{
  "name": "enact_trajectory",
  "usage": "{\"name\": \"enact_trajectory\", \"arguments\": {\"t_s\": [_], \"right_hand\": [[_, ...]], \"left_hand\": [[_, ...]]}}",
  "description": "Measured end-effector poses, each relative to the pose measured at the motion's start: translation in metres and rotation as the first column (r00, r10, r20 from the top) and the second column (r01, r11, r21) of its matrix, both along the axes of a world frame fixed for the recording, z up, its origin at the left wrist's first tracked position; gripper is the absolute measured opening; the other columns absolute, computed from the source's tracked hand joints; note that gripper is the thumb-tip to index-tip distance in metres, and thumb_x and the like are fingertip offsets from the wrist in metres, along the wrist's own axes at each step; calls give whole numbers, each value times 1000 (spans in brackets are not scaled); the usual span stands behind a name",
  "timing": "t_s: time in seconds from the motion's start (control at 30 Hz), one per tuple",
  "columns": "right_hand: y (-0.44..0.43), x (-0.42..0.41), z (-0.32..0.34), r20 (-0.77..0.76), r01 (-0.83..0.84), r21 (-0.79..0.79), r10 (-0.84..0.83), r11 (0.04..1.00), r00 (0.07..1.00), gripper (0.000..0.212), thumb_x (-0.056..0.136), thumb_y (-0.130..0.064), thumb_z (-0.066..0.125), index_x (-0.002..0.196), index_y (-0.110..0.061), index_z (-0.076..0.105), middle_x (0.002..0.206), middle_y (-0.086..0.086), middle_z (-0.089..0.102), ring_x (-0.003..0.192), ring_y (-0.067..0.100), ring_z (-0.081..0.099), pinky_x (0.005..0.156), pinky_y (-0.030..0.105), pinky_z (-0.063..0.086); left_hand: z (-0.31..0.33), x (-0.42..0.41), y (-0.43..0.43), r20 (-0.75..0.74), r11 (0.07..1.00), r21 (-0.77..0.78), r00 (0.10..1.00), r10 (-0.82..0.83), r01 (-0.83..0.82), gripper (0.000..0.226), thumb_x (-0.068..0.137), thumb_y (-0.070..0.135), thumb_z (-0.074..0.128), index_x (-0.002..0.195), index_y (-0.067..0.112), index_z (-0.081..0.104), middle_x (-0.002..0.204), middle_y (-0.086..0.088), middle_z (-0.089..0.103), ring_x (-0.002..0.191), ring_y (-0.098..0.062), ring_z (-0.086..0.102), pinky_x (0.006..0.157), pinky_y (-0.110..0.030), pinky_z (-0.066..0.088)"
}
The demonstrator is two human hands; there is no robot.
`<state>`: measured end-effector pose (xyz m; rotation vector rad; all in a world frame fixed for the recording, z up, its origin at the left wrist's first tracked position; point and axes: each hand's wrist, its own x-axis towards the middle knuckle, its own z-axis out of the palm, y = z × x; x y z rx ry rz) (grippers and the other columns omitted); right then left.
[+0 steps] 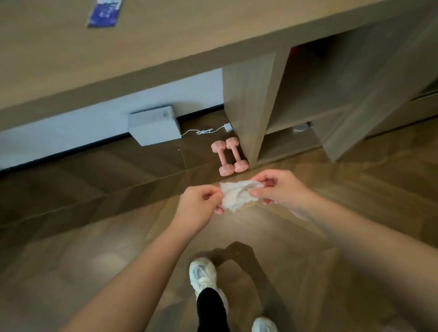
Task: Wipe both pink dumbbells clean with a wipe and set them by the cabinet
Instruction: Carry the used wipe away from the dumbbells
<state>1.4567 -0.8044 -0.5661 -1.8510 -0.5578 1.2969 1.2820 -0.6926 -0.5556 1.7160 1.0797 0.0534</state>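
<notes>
Two pink dumbbells lie side by side on the wooden floor, the left one (221,158) and the right one (235,154), close against the side panel of the wooden cabinet (250,106). A crumpled white wipe (236,194) is stretched between my hands, in the air a little nearer to me than the dumbbells. My left hand (198,206) pinches its left edge and my right hand (279,186) pinches its right edge. Neither hand touches a dumbbell.
A white box (154,126) sits on the floor against the wall, with a white cable and plug (227,127) beside it. A blue packet (106,9) lies on the desk top above. My feet in white shoes (203,273) stand on the floor below.
</notes>
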Motion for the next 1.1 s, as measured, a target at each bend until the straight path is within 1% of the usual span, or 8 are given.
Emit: {"name": "enact_trajectory", "arguments": {"t_s": [0.17,0.3,0.5,0.57,0.7,0.87,0.97,1.1], "right_hand": [[-16,-67,90,37,-102,24,101,994,994,16,81,-2,73,87,-17,71,77,0,69,59,3,57,54,19,47],[-12,-137,133,74,-221,22,219,975,973,19,80,-1,71,83,-20,72,70,-9,69,57,0,56,52,17,45],[25,-271,173,179,-360,32,349,933,920,24,80,-1,70,78,-25,70,63,-13,64,52,-3,52,51,13,42],[40,-320,183,192,-418,41,404,907,895,22,80,-2,70,79,-24,70,65,-13,64,53,-4,51,52,12,42],[79,-404,200,201,-501,63,481,863,854,19,81,-3,71,83,-22,71,73,-7,67,59,0,55,56,15,44],[135,-480,215,222,-580,55,556,813,801,13,85,-13,70,87,-25,72,80,-9,70,65,-4,59,58,14,44],[182,-522,216,233,-623,36,600,781,766,8,86,-23,68,88,-30,72,82,-13,70,70,-4,61,60,14,45],[261,-588,210,232,-668,54,641,743,732,11,89,-28,64,86,-35,72,84,-19,69,81,-5,63,61,7,47]], "left_hand": [[88,-86,-32,-16,997,13,997,76,-75,21,90,9,59,78,5,76,70,-7,73,66,-19,69,79,-30,52],[132,-173,-37,-12,982,54,983,183,-182,24,90,16,61,70,17,73,65,1,72,64,-10,68,76,-26,51],[166,-327,-20,51,929,38,929,367,-369,22,88,17,65,70,27,71,57,13,69,54,3,61,59,-10,43],[172,-379,-14,52,913,24,913,406,-407,21,88,19,65,70,27,71,59,12,70,56,3,62,56,-11,44],[185,-470,8,82,856,-2,853,516,-518,18,85,19,67,70,28,72,62,9,72,60,-4,68,67,-22,52],[191,-552,40,113,787,-44,779,616,-616,23,86,14,68,69,29,71,61,11,71,57,-3,68,56,-10,47],[189,-593,69,108,733,-93,725,680,-674,20,85,16,67,71,30,71,66,9,73,62,-5,70,61,-18,49],[184,-652,127,127,652,-114,639,758,-750,19,85,13,66,76,29,71,65,7,73,63,-5,69,69,-34,52]]}}
